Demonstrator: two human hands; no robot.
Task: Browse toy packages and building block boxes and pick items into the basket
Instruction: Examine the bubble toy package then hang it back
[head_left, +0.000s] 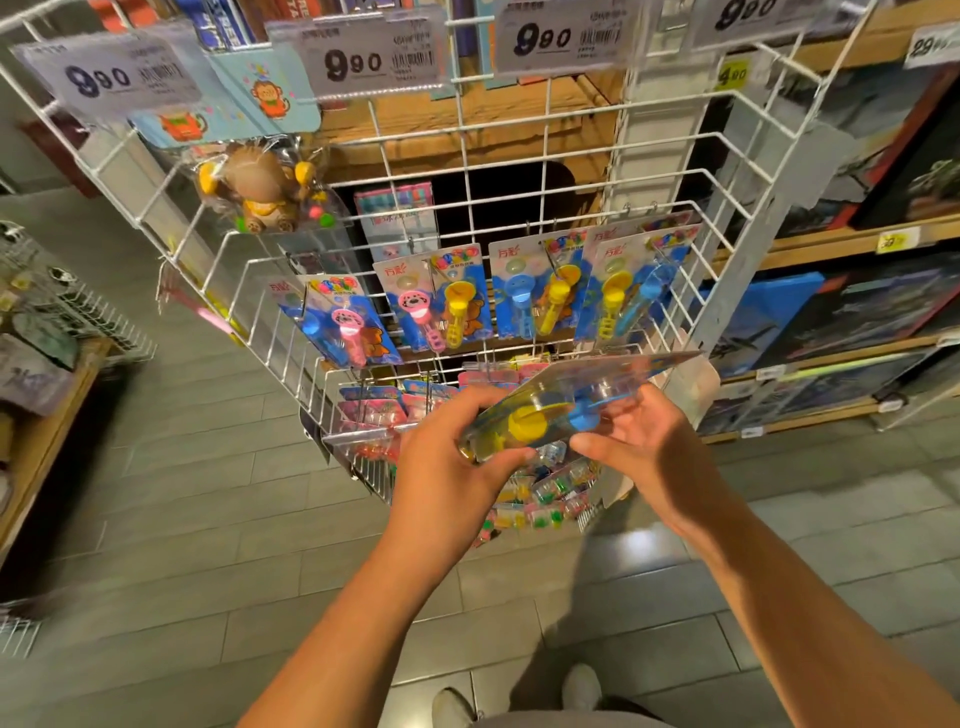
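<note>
I hold a blister-packed toy package (566, 405) with a yellow and a blue plastic toy inside, tilted nearly flat in front of a white wire rack (467, 218). My left hand (452, 457) grips its near left end, thumb curled along the edge. My right hand (639, 441) supports the right side, fingers curled under the pack and thumb against its near edge. More of the same packages (441, 301) hang in a row on the rack's hooks just above. No basket shows in the head view.
A monkey toy in clear wrap (265, 192) hangs at the rack's upper left under 9.90 price tags (363, 57). Small colourful packs (540, 499) hang low on the rack. Wooden shelves with large boxes (841, 306) stand to the right; another display (41, 332) stands left. Grey tiled floor lies below.
</note>
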